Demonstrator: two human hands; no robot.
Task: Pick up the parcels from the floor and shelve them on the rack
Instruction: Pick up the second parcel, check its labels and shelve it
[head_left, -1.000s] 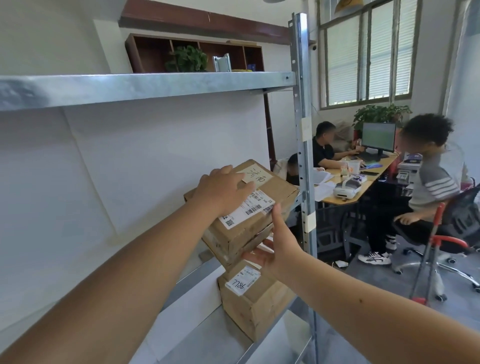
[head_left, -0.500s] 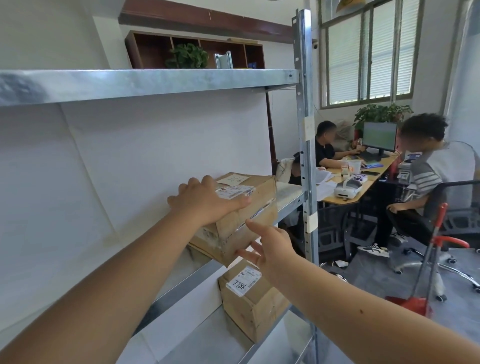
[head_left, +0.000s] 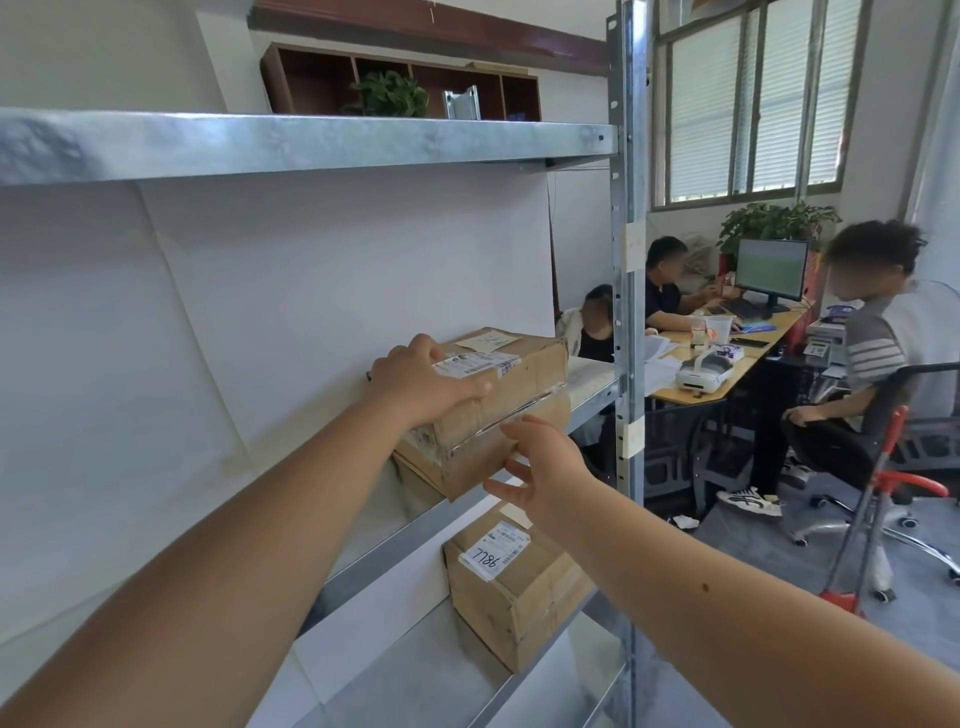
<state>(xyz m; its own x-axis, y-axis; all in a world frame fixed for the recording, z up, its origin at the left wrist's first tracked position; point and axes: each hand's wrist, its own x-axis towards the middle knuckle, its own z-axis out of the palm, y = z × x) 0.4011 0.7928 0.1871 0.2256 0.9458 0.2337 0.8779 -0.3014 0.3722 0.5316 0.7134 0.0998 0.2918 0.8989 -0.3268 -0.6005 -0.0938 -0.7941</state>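
Left of the rack's upright post (head_left: 628, 312), the rack (head_left: 311, 143) fills most of the view, and its middle shelf (head_left: 592, 387) runs off from that post along the white wall. On that shelf, just left of the post, lies the parcel (head_left: 524, 374) — a flat brown box with its long axis along the shelf. Its far end sits on the metal, while its near corner juts out past the shelf's front rail towards the person. A second parcel (head_left: 514, 597) stands on the shelf below, also left of the post.

The left hand (head_left: 421, 384) is on the end of the parcel farthest from the post, fingers bent over the top face and label, thumb laid along the upper front edge, so it has hold of that corner. The right hand (head_left: 545, 467) is lower and nearer the post, holding nothing, fingers spread, their tips at the parcel's front face; whether they touch it I cannot tell.

The parcel lies ahead of both hands, so the next move is probably a push away from the body — towards the wall — until the jutting corner clears the rail.
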